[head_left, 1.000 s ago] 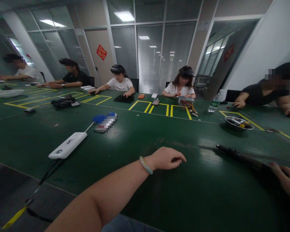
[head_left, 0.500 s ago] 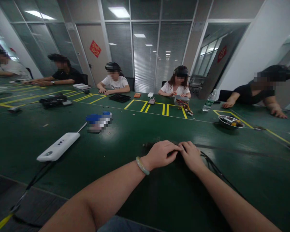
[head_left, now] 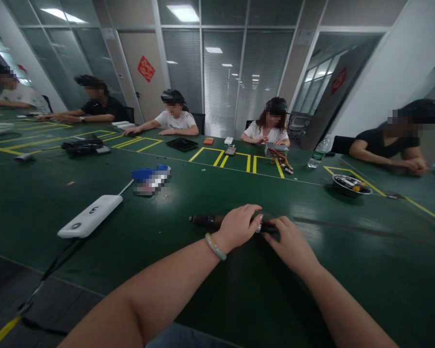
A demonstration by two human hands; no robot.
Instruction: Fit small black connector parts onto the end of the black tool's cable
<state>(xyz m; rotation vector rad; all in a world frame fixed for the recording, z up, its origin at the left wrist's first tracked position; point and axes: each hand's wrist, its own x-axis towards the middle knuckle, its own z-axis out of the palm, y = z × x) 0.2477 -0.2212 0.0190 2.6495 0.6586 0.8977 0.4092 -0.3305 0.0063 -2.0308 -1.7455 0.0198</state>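
A slim black electric screwdriver [head_left: 206, 221] lies on the green table, its narrow tip pointing left. My left hand [head_left: 239, 226] is over its rear part, the thumb curled in and the fingers reaching right. Close beside it, my right hand [head_left: 290, 241] is closed with thumb and fingers on a dark piece that looks like a black cable [head_left: 269, 227]. A small shiny bit shows between my hands. My fingers hide much of the cable and the back of the screwdriver.
A white power bank [head_left: 90, 216] marked 3 lies left, near a blue-and-white item [head_left: 151, 180]. A metal bowl [head_left: 351, 185] of small parts and a water bottle [head_left: 319, 152] stand at right. Several people sit across the table [head_left: 203, 193], with yellow tape [head_left: 250, 163] before them.
My hands have drawn slightly apart. The screwdriver has shifted left and more of it shows. The black cable loops that trailed right of my right hand are out of sight.
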